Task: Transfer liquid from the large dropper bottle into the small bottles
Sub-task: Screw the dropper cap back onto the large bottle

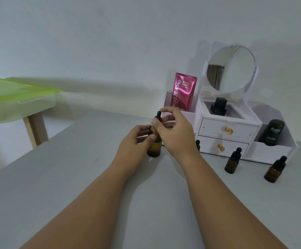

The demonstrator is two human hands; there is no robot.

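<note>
The large amber dropper bottle (154,148) stands upright on the grey table (74,177), near the middle. My left hand (135,141) grips its body from the left. My right hand (175,130) pinches its black dropper cap (158,115) from the right, thumb and fingers around the collar. Two small amber bottles with black dropper caps stand to the right, one (233,161) nearer the drawers and one (274,170) further right. A third small bottle (197,143) peeks out behind my right wrist, mostly hidden.
A white vanity organiser (227,133) with two drawers and a round mirror (231,69) stands at the back right. It holds a pink serum sachet (183,92), a black square bottle (218,106) and a dark tube (271,132). A green-lidded box (17,97) sits on a stool at left.
</note>
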